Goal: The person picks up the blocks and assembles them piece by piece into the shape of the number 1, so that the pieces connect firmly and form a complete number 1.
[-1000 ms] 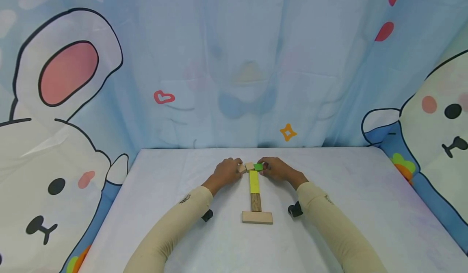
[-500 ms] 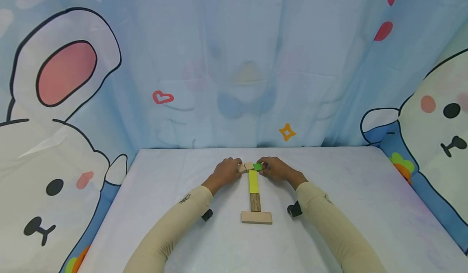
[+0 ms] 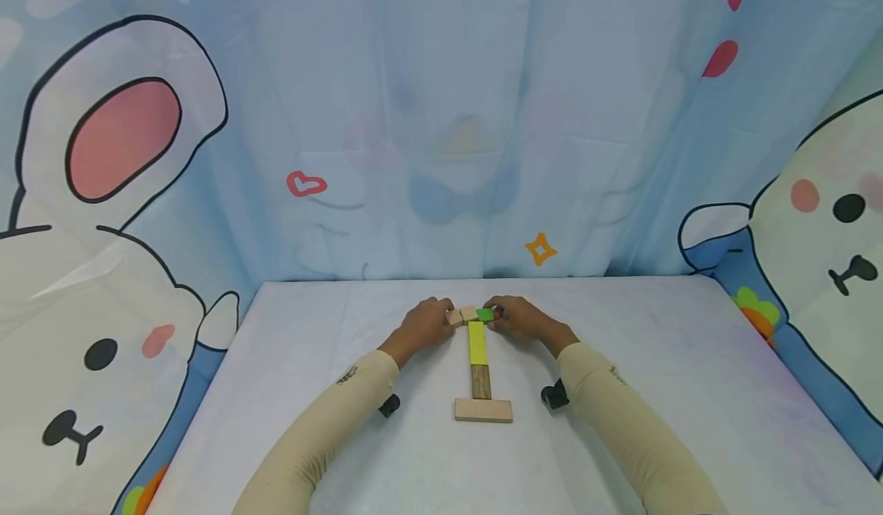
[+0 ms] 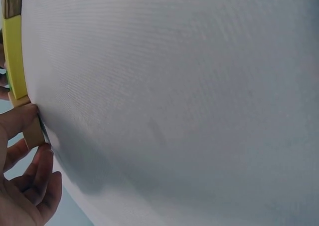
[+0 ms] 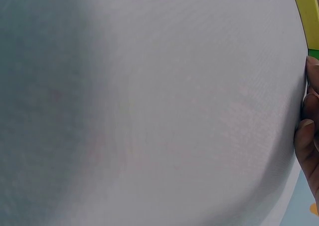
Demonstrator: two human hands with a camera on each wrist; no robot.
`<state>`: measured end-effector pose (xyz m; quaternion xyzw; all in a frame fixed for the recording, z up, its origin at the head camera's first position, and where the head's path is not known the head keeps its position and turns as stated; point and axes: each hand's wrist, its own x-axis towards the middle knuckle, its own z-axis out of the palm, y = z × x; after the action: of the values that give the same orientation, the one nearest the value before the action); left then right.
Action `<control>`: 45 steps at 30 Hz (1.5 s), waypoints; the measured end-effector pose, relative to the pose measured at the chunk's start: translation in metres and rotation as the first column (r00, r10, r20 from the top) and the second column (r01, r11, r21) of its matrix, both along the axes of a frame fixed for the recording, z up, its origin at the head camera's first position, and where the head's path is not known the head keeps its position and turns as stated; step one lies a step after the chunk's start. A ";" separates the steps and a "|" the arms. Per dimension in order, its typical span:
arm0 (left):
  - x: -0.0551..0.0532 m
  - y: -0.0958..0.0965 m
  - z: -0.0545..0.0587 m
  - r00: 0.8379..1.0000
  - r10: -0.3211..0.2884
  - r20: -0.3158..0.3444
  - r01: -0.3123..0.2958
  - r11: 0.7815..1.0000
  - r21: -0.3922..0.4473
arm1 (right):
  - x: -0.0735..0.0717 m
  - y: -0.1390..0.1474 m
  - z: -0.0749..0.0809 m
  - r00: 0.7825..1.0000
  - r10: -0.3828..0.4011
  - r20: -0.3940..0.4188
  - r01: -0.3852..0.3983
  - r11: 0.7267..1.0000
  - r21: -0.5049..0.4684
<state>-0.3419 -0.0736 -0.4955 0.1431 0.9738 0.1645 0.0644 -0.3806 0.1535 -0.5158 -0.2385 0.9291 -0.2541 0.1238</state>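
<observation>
Near the far edge of the table, my left hand (image 3: 423,323) pinches a small plain wooden block (image 4: 34,133) between thumb and fingers. My right hand (image 3: 524,318) holds the right end of a green block (image 3: 486,314); in the right wrist view most of that block is hidden. Another small plain block (image 3: 469,313) sits between these two, at the top of a yellow block (image 3: 477,342). Below the yellow one, a brown wood-grained block (image 3: 480,382) continues the line down to a long plain block (image 3: 483,410) lying crosswise.
A white cloth covers the table (image 3: 386,454). Behind it hangs a light blue curtain (image 3: 455,224) with cartoon animals. Dark wrist cameras (image 3: 555,395) show beneath both sleeves, on either side of the blocks.
</observation>
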 end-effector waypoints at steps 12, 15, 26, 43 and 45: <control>0.001 -0.006 -0.001 0.999 0.000 0.044 -0.002 0.999 0.048 | -0.003 -0.004 -0.002 1.000 -0.020 0.020 0.020 1.000 0.016; 0.002 -0.006 0.000 0.998 0.010 0.056 -0.013 0.999 0.050 | -0.003 -0.004 -0.002 0.999 -0.032 0.029 0.032 0.999 0.019; 0.002 -0.012 -0.004 0.997 0.046 0.056 -0.047 0.999 0.014 | -0.002 0.000 -0.005 0.996 -0.064 0.055 0.063 0.998 0.025; 0.010 -0.033 -0.001 0.997 0.062 0.054 -0.068 0.992 0.109 | 0.012 0.032 -0.001 0.997 -0.071 0.012 0.072 0.995 -0.068; 0.012 -0.036 -0.003 0.997 0.061 0.050 -0.066 0.992 0.109 | 0.015 0.037 -0.001 0.996 -0.086 0.008 0.086 0.993 -0.081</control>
<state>-0.3301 -0.1096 -0.4982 0.1117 0.9655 0.2235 0.0740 -0.3652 0.1907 -0.5167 -0.2024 0.9272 -0.2972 0.1049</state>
